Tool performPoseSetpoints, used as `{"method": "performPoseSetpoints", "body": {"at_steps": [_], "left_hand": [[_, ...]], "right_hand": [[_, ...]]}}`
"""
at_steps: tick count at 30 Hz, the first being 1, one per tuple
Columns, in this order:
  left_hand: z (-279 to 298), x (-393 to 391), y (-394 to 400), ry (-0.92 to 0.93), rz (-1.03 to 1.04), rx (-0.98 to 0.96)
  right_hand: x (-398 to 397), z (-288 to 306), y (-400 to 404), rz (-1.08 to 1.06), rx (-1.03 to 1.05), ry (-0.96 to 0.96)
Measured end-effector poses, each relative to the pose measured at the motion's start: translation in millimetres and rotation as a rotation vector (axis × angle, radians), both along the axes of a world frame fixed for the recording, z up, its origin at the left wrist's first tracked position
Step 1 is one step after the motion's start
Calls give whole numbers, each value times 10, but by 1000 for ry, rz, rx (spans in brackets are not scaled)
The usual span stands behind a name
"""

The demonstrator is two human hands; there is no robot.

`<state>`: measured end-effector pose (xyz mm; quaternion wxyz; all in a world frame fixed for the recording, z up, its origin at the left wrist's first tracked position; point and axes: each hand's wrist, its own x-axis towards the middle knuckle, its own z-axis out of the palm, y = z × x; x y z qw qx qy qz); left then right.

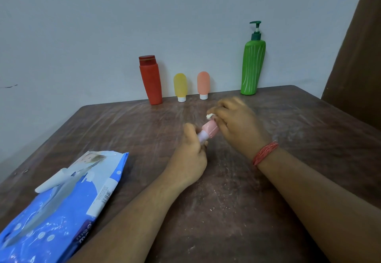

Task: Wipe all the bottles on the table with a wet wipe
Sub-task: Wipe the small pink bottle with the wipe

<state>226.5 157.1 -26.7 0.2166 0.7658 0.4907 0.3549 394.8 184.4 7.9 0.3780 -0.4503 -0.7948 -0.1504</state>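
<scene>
**Pink bottle mid-wipe, both hands on it**

Head view, the only one:

Pink small bottle (208, 132) was held off the table (309, 128), between the two hands. Left hand (190, 159) had its fingers curled round the pale lower body, thumb up alongside. The bottle's long axis ran diagonally, up and away from the left fingers toward the right fingers, pink cap end leading.

Right hand (237, 122) was just past the cap end, fingers bunched together and pinching a small white wad, the wet wipe (210, 115). The wipe sat right at the cap tip; whether it was touching I couldn't tell, as the hand was motion-blurred.

Key relation: cap end pointed at the right fingers, so the right hand was the nearer one for wiping the cap; the body was covered by the left grip and would need a regrip to reach, I'd judge.

Beyond both sets of fingers, against the wall, upright: red bottle (150, 79), yellow bottle (180, 86), orange bottle (203, 84), green pump bottle (253, 67). All well apart from the hands.

Wipes pack (61, 207) lay near-side left of the left fingers, flap open.
</scene>
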Motion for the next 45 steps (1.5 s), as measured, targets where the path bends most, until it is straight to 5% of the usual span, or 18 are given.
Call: {"method": "performPoseSetpoints", "body": {"at_steps": [13,17,21,25,29,33,37,41,45], "left_hand": [[8,-12,14,-5,37,20],[7,-8,5,94,78,72],[3,-30,21,136,47,94],[4,-19,13,199,104,126],[32,-40,10,153,56,100],[34,-31,3,132,108,112],[35,-46,28,27,94,69],[16,-37,36,23,116,81],[39,-46,31,-30,93,63]], "right_hand": [[-58,21,-69,135,-108,-116],[1,93,-40,-76,-54,-183],[-87,82,-123,107,-131,-237],[21,83,-37,-44,-135,-188],[-65,67,-123,169,-160,-206],[-13,62,-40,34,-88,-84],[-112,22,-113,174,-77,-218],[-23,29,-21,47,-42,-79],[-107,-17,-81,164,-34,-181]]}}
